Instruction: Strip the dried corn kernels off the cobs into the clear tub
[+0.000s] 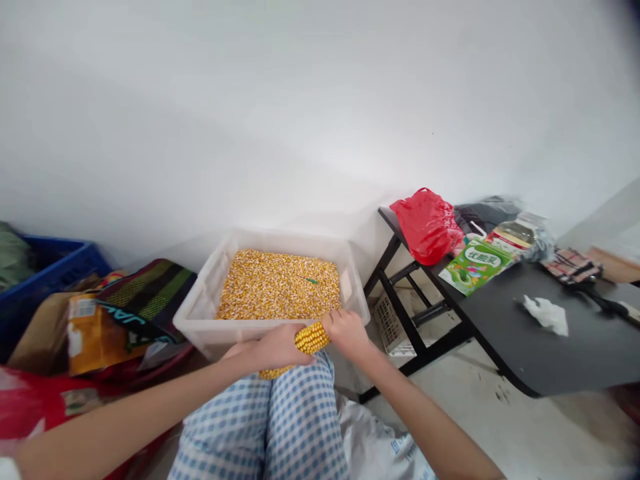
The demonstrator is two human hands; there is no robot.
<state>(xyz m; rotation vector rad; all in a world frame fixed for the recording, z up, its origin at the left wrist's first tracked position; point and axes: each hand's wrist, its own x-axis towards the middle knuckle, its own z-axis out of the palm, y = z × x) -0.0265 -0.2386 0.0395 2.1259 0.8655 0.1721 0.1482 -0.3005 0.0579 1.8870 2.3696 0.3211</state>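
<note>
A yellow ear of corn [311,338] is stretched between my two hands, just above my knees. My left hand [284,344] wraps round its left part, while the fingers of my right hand [346,331] close round its right end. Below my left hand shows part of another stretch of yellow corn [275,373], over my lap; I cannot tell whether it is a separate ear. Right in front stands a translucent plastic bin [210,325] holding a wide layer of loose corn kernels [280,283]. On the kernels lies a small green strip [312,281].
A black table [510,333] at the right bears a red plastic bag [427,223], a green carton [475,267], a bottle [515,233] and a crumpled tissue [547,315]. Bags and a blue crate [65,260] crowd the left. A white sack [373,440] lies beside my legs.
</note>
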